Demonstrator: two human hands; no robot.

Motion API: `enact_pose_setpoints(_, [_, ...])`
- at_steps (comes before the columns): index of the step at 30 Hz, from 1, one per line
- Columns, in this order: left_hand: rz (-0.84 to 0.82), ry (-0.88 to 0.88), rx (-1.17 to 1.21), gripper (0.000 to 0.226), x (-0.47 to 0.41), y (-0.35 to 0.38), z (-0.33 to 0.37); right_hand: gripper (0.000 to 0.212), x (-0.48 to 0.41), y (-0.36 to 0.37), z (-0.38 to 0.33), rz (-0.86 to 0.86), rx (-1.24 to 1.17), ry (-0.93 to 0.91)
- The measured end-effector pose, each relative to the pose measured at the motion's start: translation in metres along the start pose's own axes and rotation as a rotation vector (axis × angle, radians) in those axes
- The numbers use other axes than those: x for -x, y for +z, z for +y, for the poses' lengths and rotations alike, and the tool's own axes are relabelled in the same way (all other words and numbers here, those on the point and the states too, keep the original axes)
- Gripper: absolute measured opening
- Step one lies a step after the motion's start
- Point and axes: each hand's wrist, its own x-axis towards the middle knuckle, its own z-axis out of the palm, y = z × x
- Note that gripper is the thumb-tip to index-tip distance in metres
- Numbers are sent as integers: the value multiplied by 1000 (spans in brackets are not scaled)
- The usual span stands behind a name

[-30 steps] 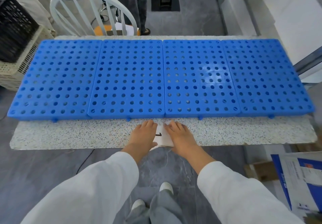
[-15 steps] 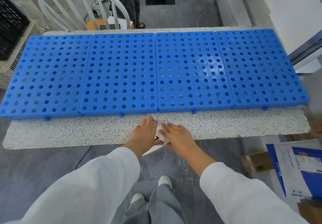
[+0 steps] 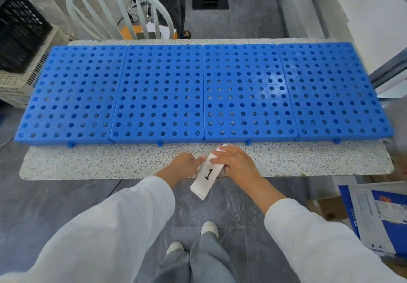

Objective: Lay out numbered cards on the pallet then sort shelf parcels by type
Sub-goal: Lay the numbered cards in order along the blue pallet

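Note:
A white card stack (image 3: 207, 178) with a black "1" on top hangs tilted over the table's front edge. My right hand (image 3: 236, 164) grips its far end, fingers on top and thumb beneath. My left hand (image 3: 184, 167) rests on the speckled table (image 3: 99, 161) just left of the card, its fingertips reaching the card's left edge. Across the table behind both hands lies the blue perforated pallet (image 3: 163, 93), made of several panels side by side, with nothing on it.
A white spindle chair (image 3: 114, 5) stands behind the table, and a person's legs (image 3: 169, 0) show past it. At far left a black crate (image 3: 19, 31) sits on a beige one. Blue-and-white parcels (image 3: 378, 218) lie on the floor at right.
The card stack was flat on the table under both hands. My right hand has lifted and turned it, so the "1" now shows fully. My left hand has slid off to the left.

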Motion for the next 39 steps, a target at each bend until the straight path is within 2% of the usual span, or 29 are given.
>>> enact_pose_setpoints(2, [-57, -25, 324, 44, 4, 2, 5, 43, -5, -6, 3, 72, 7, -46])
enact_pose_setpoints(4, [-35, -23, 495, 43, 7, 4, 11, 42, -7, -13, 3, 129, -90, 25])
enact_pose_setpoints(7, [-25, -30, 527, 46, 13, -3, 25, 49, -12, -32, -4, 155, -288, 175])
enact_pose_setpoints(9, [-51, -18, 564, 45, 17, -13, 34, 51, -21, -48, -10, 147, -348, 206])
enact_pose_setpoints(15, [296, 84, 755, 19, 32, -49, 64, 57, -52, -93, -20, 210, -406, 247])
enact_pose_setpoints(17, [368, 110, 821, 19, 38, -60, 73, 67, -59, -105, -31, 314, -463, 345])
enact_pose_setpoints(19, [428, 139, 877, 22, 42, -71, 80, 54, -63, -115, -47, 389, -538, 492])
enact_pose_setpoints(21, [494, 157, 894, 21, 48, -82, 87, 30, -68, -124, -63, 352, -775, 571])
enact_pose_setpoints(23, [528, 169, 926, 19, 52, -90, 93, 30, -72, -135, -78, 223, -1044, 579])
enact_pose_setpoints(24, [534, 178, 947, 19, 55, -94, 95, 30, -74, -140, -83, 173, -1071, 553])
enact_pose_setpoints(26, [530, 191, 999, 21, 62, -101, 99, 30, -79, -147, -91, 163, -1036, 499])
enact_pose_setpoints(29, [553, 232, 1025, 22, 70, -112, 96, 32, -91, -154, -100, 248, -951, 481])
enact_pose_setpoints(32, [673, 260, 991, 23, 75, -129, 86, 29, -100, -159, -108, 270, -898, 445])
enact_pose_setpoints(35, [700, 277, 950, 24, 79, -150, 73, 18, -107, -161, -119, 269, -958, 424])
enact_pose_setpoints(39, [695, 259, 944, 25, 76, -173, 49, 20, -127, -150, -140, 231, -1017, 434])
